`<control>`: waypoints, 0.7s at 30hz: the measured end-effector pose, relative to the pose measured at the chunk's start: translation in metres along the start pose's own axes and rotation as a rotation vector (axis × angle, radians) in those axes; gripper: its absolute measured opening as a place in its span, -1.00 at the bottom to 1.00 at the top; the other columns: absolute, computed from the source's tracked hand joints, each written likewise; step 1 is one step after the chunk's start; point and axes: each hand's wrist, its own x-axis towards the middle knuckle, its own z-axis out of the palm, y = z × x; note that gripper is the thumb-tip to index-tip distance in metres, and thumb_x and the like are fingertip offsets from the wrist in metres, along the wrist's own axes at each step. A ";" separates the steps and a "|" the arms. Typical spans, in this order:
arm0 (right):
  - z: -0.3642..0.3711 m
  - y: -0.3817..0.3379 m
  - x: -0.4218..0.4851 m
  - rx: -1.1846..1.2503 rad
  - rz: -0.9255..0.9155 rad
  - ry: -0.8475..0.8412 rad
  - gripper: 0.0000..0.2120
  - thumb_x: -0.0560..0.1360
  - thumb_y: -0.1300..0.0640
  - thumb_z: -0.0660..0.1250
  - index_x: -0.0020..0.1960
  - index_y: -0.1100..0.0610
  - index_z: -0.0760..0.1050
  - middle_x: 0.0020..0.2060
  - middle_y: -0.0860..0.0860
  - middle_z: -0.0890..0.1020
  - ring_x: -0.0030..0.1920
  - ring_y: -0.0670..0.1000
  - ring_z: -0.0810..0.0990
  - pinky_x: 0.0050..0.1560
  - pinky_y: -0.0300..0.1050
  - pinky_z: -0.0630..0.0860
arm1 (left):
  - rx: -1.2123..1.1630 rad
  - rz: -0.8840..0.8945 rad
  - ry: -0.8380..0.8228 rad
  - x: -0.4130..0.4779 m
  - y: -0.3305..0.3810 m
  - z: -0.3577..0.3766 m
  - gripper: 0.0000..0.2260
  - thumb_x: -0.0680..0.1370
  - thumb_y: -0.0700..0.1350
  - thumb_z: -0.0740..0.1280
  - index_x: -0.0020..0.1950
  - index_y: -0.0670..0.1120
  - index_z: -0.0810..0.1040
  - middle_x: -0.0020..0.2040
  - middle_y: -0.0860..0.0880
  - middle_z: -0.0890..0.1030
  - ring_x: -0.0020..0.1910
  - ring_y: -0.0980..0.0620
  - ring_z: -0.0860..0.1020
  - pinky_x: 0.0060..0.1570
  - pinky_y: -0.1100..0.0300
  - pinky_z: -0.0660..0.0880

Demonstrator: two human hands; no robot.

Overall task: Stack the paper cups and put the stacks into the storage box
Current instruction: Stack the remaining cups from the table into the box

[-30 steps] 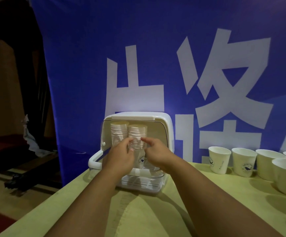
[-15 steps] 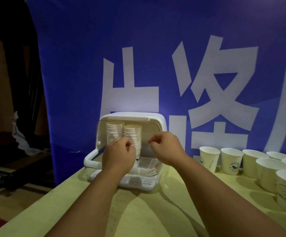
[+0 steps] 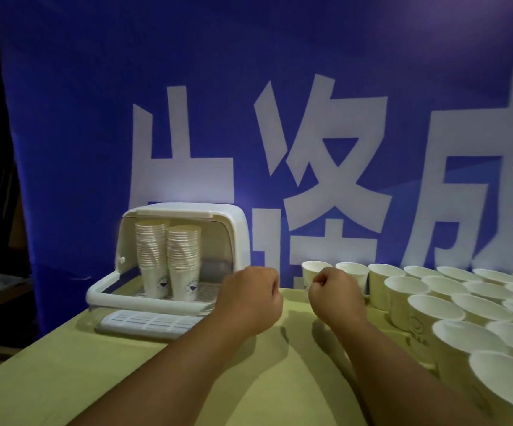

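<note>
A white storage box (image 3: pixel 233 229) with its lid flipped up stands at the table's far left. Inside it, two tall stacks of paper cups stand upright side by side, the left stack (image 3: pixel 152 259) and the right stack (image 3: pixel 184 262). My left hand (image 3: pixel 250 299) is a closed fist just right of the box's front, holding nothing. My right hand (image 3: pixel 336 295) is also a closed fist, empty, in front of the nearest loose paper cup (image 3: pixel 316 270). Several loose white paper cups (image 3: pixel 433 315) stand upright in rows on the right.
The table has a yellow-green cover (image 3: pixel 126 379). A blue banner (image 3: pixel 279 118) with large white characters hangs right behind the table. A white slotted tray (image 3: pixel 150 324) lies in front of the box. Dark floor lies beyond the table's left edge.
Both hands have let go of the right stack inside the box and pulled back to the right, towards the loose cups. The view has swung right, showing more cups.
</note>
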 end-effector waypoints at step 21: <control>0.013 0.049 0.025 0.154 0.180 0.206 -0.90 0.57 0.16 0.33 0.06 0.01 0.53 -0.19 -0.04 0.57 -0.19 -0.02 0.56 -0.12 -0.03 0.62 | -0.150 -0.147 0.034 0.022 0.047 0.103 -0.88 0.68 -0.06 0.27 0.02 0.14 0.36 -0.09 0.11 0.55 -0.25 0.13 0.50 -0.23 0.23 0.54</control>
